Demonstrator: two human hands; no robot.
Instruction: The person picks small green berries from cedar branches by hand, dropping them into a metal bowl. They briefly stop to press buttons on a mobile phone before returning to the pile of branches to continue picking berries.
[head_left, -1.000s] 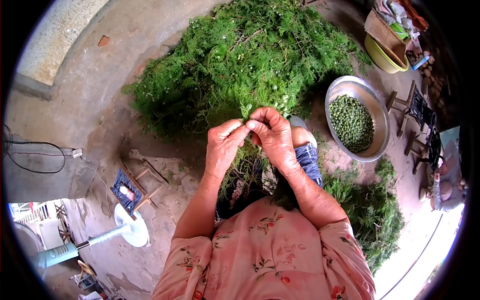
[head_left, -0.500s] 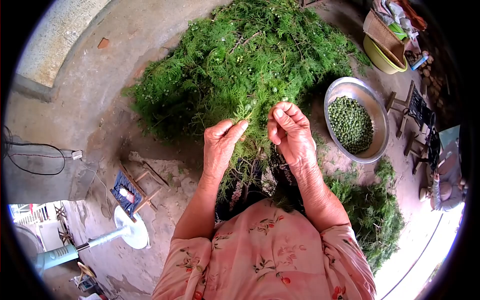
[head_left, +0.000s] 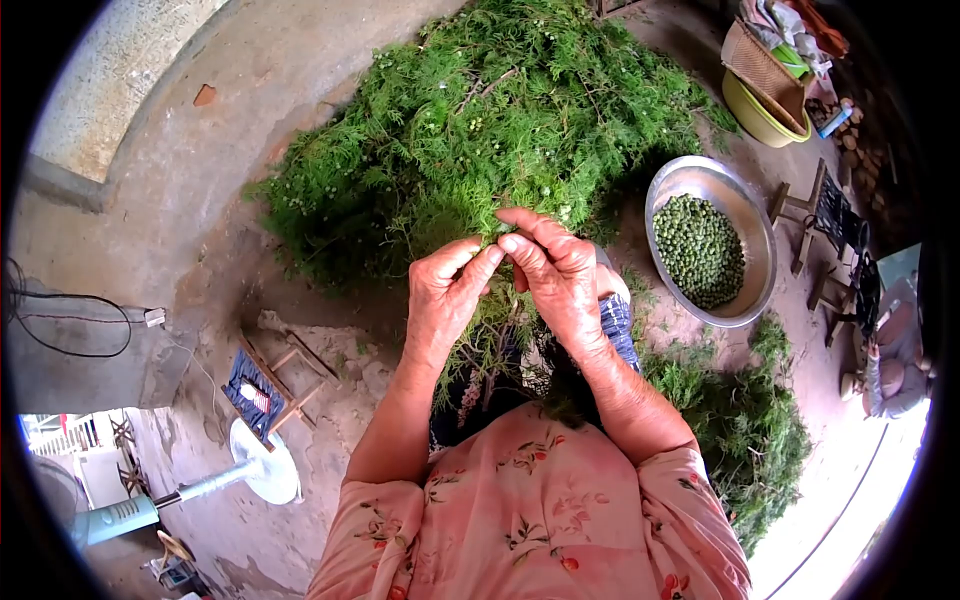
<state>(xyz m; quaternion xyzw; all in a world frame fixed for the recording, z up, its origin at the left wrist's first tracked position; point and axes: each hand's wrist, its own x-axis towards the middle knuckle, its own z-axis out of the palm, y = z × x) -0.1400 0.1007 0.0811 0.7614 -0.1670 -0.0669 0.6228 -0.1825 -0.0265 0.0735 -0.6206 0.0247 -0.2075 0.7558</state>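
Observation:
My left hand is closed in a pinch on a thin evergreen sprig, just above my lap. Right beside it, my right hand has its thumb and forefinger curled around a small pale-green berry at the sprig's tip. The thumbs of both hands nearly touch. More cut greenery hangs down over my knees below the hands. Beyond them lies a big heap of leafy evergreen branches dotted with berries. To the right, a metal basin holds many green berries.
A smaller pile of branches lies at my right. Small stools stand left and right, and a pale-blue standing fan is at lower left. A yellow tub with a basket sits at upper right. Another person is at the far right edge.
My right hand has moved left and closed in on the sprig's tip, meeting my left hand. The left hand stays nearly in place. More of my right knee now shows.

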